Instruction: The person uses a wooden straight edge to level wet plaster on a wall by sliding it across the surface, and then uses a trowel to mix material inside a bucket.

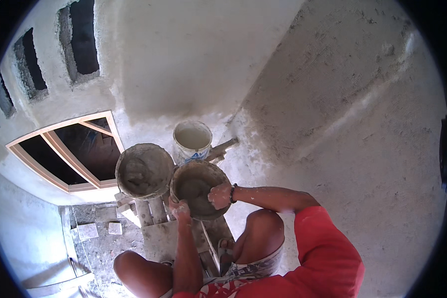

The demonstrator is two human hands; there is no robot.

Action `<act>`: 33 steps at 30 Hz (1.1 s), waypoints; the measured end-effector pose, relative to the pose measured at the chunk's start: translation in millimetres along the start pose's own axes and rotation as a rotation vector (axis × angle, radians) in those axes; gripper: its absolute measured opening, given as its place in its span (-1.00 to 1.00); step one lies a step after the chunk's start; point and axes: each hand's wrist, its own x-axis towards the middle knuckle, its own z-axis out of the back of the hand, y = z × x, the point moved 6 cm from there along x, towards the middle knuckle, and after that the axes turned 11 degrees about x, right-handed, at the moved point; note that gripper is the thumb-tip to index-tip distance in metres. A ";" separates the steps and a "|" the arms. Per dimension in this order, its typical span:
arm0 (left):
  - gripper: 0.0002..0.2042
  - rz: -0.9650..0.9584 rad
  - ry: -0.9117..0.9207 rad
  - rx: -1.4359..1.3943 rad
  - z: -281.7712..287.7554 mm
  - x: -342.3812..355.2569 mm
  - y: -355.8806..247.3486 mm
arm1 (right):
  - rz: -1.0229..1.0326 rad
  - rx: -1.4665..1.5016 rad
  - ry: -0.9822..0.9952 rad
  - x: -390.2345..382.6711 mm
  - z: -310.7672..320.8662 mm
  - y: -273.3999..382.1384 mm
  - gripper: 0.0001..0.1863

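A round mortar-stained bucket [203,170] stands in front of me with wet grey mortar [192,187] in it. My left hand [180,208] is closed on its near left rim. Inside the bucket, at the right, my right hand [220,196] is curled into a fist over the mortar. Whatever that fist holds, if anything, is hidden from view. Touching on the left is a second bucket [145,149], with a mound of mortar inside. Just behind them stands a white pail [192,135], pale within.
I sit on a platform of wooden planks [159,233] above a rubble-strewn floor [102,243]. A wooden window frame [59,144] is set in the wall on the left, with slotted openings higher up. Rough plastered wall [342,114] rises close on the right.
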 end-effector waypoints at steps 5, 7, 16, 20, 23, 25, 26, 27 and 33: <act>-0.40 0.000 0.097 0.156 -28.6 1.1 20.0 | 0.665 -0.245 -0.314 -18.0 1.7 -30.3 -0.90; -0.33 0.047 0.110 0.240 -23.7 18.0 43.9 | 0.267 -0.068 -0.392 -6.2 24.7 -36.3 -0.90; -0.45 0.382 0.527 -0.173 -24.7 -2.8 32.9 | -0.047 -0.133 -0.046 -0.2 -19.0 -24.4 -0.82; -0.61 0.063 0.388 0.147 -19.8 37.0 74.7 | 0.076 0.038 0.003 8.2 7.9 7.4 -0.83; -0.57 0.276 0.512 -0.330 -41.8 -5.9 36.1 | 0.544 -0.023 -0.112 -13.2 -3.6 -28.5 -0.83; -0.59 0.365 0.551 -0.504 -32.1 -12.4 24.5 | 0.328 -0.073 -0.176 -6.1 8.5 -39.5 -0.85; -0.60 0.398 0.565 -0.527 -28.7 -13.7 21.2 | 0.219 -0.098 -0.208 -4.7 16.1 -43.3 -0.85; -0.60 0.432 0.573 -0.545 -23.5 -13.1 21.5 | 0.115 -0.118 -0.244 -1.5 22.4 -43.4 -0.85; -0.66 0.289 0.496 -0.203 -54.1 25.1 93.8 | 0.036 -0.115 -0.153 13.5 -20.8 -45.7 -0.88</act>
